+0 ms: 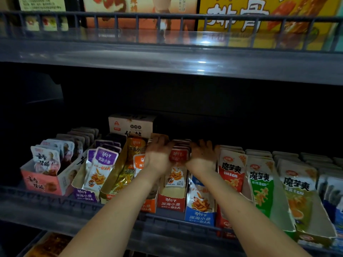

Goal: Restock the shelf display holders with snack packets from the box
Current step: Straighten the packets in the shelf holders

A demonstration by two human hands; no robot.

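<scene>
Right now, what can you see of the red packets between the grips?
The red packets are a row of glossy pouches, red tops with white lettering, standing nearly upright front to back in the red holder. The front one shows an orange snack picture lower down. The left grip and right grip clasp the row from either side; blur hides finer print.

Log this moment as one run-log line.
phase: restocking | left hand, right hand: holding red packets between them | where: at red holder on shelf
</scene>
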